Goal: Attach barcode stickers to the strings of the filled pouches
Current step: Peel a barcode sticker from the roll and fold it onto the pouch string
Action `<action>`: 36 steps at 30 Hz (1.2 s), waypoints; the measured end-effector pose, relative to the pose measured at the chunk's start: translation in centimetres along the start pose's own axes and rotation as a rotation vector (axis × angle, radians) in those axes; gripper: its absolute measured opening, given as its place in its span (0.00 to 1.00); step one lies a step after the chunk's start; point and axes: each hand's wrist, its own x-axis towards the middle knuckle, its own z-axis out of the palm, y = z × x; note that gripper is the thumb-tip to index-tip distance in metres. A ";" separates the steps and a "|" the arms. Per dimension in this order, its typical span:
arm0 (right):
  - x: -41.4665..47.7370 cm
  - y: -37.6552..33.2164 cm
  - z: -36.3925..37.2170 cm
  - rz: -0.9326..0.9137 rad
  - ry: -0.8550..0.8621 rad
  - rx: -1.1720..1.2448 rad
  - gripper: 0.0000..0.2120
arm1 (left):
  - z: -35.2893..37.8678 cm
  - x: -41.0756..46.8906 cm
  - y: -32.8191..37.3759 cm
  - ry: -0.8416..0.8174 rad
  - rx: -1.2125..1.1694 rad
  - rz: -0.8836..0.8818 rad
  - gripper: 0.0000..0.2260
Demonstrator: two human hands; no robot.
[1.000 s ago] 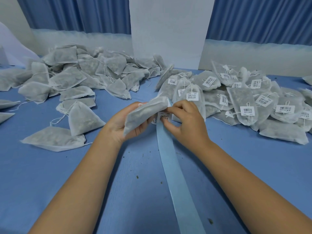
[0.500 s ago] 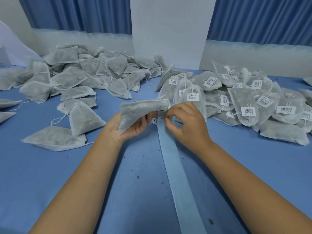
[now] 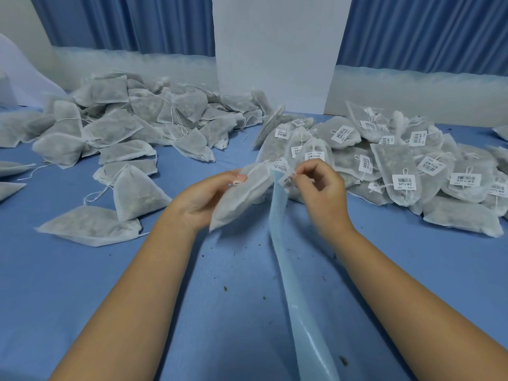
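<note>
Head view: left hand (image 3: 200, 199) grips grey mesh filled pouch (image 3: 242, 200), centre, above blue counter (image 3: 82, 284). Right hand (image 3: 321, 188) pinches white barcode sticker (image 3: 287, 179) atop pale blue backing strip (image 3: 297, 284). Judgement: peel clean, fold round pouch string (image 3: 257, 164), press halves flush.

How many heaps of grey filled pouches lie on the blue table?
2: an unlabelled heap at the back left and a stickered heap at the right; more may lie outside view.

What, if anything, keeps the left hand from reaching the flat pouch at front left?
Yes, probably reachable: only bare table lies between the left hand and the flat pouch. But it grips the held pouch, which it would likely have to set down first.
</note>
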 end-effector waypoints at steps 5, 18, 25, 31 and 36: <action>-0.6 0.6 0.2 -0.132 -0.204 -0.191 0.05 | -0.5 -0.2 0.2 -0.036 -0.172 -0.040 0.15; -1.2 1.0 0.1 0.083 -0.661 -0.219 0.03 | -1.8 0.5 0.3 0.171 0.073 -0.020 0.09; 0.4 -0.2 -0.6 0.292 -0.183 0.134 0.07 | -1.9 1.0 0.0 0.248 0.243 0.032 0.04; 0.1 -0.5 -0.1 0.314 -0.267 0.020 0.23 | -0.5 0.8 -0.8 0.088 0.493 0.091 0.11; 0.2 -0.2 0.0 0.312 -0.160 0.117 0.30 | 0.3 0.9 -1.4 0.036 0.598 0.071 0.18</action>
